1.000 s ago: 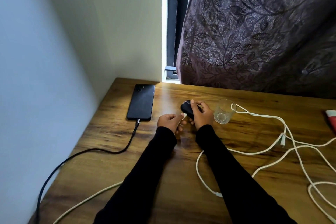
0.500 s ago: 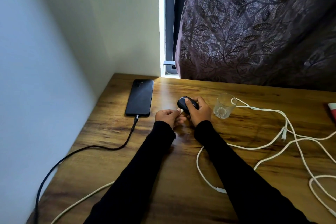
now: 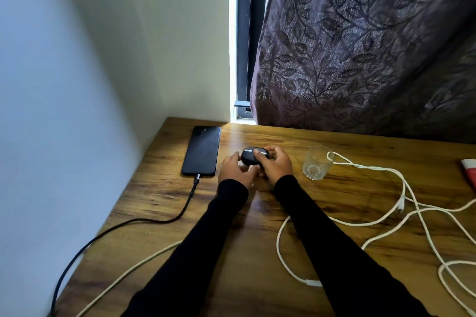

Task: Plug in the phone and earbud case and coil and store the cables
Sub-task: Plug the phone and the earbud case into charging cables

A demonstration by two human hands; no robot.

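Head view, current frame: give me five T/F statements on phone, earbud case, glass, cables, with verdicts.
1. A black cable is plugged into the phone. True.
2. The right hand grips the earbud case. True.
3. The glass lies tipped on its side. False: it stands upright on the table.
4. The white cables are coiled and stored. False: they sprawl loose across the table.
5. The left hand rests on the phone. False: it is at the earbud case, beside the phone.
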